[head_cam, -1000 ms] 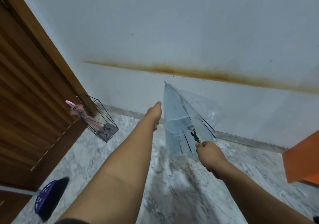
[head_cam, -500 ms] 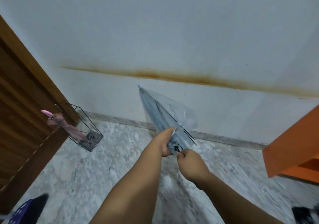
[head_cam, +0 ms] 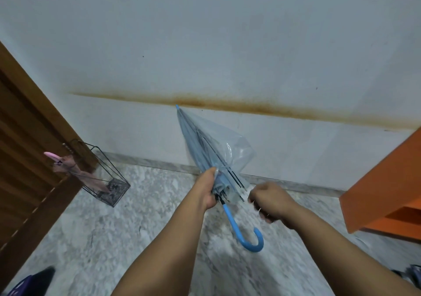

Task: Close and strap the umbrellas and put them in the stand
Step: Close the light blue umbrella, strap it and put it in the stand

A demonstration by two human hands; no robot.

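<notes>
The clear umbrella (head_cam: 206, 152) with the blue hooked handle (head_cam: 241, 229) is held in the air in front of the wall (head_cam: 205, 45), tip pointing up and away. The left hand (head_cam: 206, 190) grips the gathered canopy just above the handle. The right hand (head_cam: 268, 201) is curled into a fist just beside the loose rib ends; it seems to pinch something thin and pale, perhaps the strap, though that is too small to be sure of. The canopy is folded but not yet bound, and one fold of plastic billows out on the right. That fold is the likely trouble: if the strap goes round before it is smoothed flat, the wrap may bunch and come loose. The plastic looks slippery, so a slack left grip could let the ribs spring apart. The wire stand (head_cam: 107, 177) sits on the marble floor (head_cam: 136, 227) well to the left, beside the wooden door (head_cam: 27, 147), with a pink umbrella (head_cam: 73, 170) already in it; a badly strapped umbrella could snag on its wire rim.
</notes>
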